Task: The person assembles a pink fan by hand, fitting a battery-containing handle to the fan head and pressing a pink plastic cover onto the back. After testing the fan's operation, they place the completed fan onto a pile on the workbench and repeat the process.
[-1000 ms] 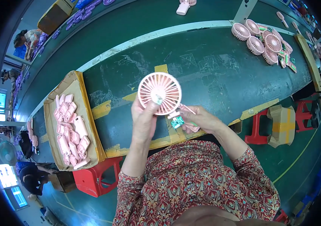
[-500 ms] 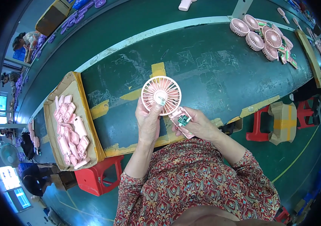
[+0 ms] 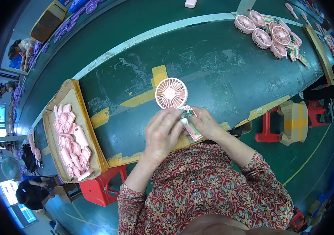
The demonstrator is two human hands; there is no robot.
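Observation:
A pink handheld fan (image 3: 171, 93) is held over the near edge of the green work table, its round slatted head pointing away from me. Its handle stands uncovered, with a green circuit board (image 3: 188, 113) showing inside. My right hand (image 3: 206, 123) grips the handle from the right side. From the left, my left hand (image 3: 163, 131) closes its fingers at the circuit board, just below the fan head. White fingertips, perhaps covered, show on that hand. Whether a small part sits between them is hidden.
On the left, a cardboard tray (image 3: 103, 156) holds several pink handle shells (image 3: 73, 147). More pink fan heads (image 3: 261, 38) with boards are piled at the far right. Red stools (image 3: 268, 127) stand below the table edge. A co-worker (image 3: 31, 192) is at the lower left.
My left hand has let go of the fan head and moved down to the circuit board. The fan's front has tilted slightly. My right hand still holds the handle.

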